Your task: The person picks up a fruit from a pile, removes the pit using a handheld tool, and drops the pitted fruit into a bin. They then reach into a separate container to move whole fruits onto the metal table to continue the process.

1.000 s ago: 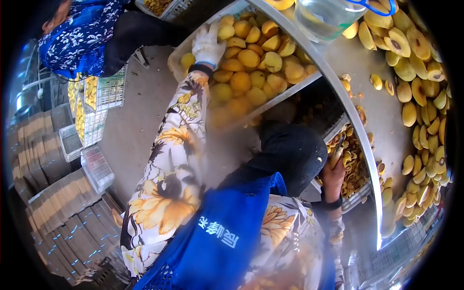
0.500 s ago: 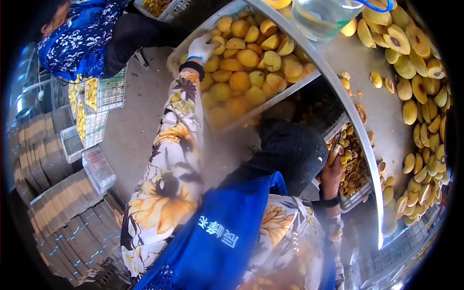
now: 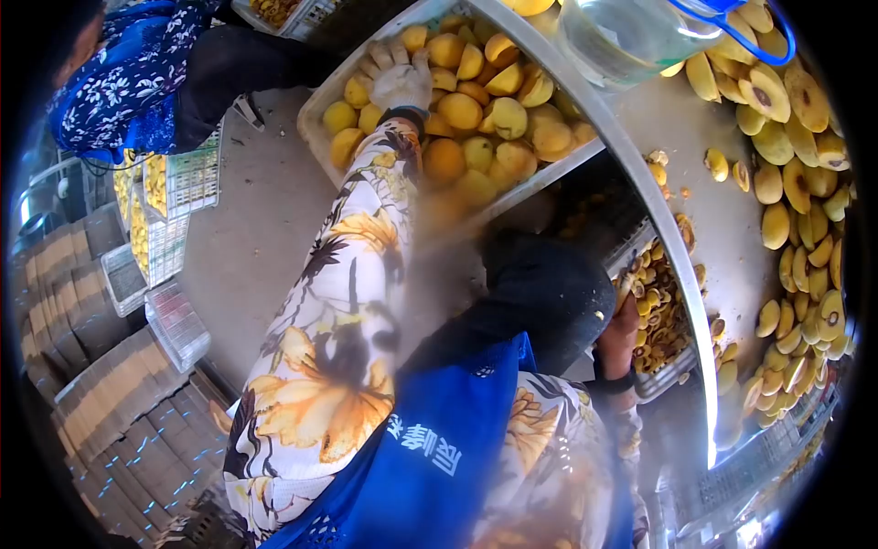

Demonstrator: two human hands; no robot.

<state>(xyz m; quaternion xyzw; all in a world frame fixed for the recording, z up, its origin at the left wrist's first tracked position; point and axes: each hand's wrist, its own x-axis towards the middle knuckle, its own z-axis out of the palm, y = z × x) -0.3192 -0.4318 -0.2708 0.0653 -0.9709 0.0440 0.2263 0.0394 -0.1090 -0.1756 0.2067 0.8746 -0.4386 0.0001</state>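
Observation:
My left hand point(image 3: 402, 82), in a white glove, lies over whole yellow peaches point(image 3: 460, 111) at the far left part of a pale plastic crate point(image 3: 315, 114). Its fingers are spread, and it touches the fruit without lifting any. My right hand point(image 3: 619, 339) is bare and closed, low beside my dark-clad knee. Whatever it grips is too small and shaded to name. Close to it stands a crate of pitted scraps and cut pieces point(image 3: 660, 316), beneath the curved metal table edge point(image 3: 672, 233).
Halved peaches point(image 3: 796, 188) lie heaped on the metal table to the right. A clear container of liquid point(image 3: 617, 41) with a blue handle stands at the table's back. Another person point(image 3: 137, 82) sits at upper left near crates of fruit point(image 3: 174, 188). Stacked cardboard point(image 3: 119, 366) lies at left.
My left hand has moved right and further over the peaches, its fingers now spread. My right hand has shifted slightly down and left. The view has shifted a little.

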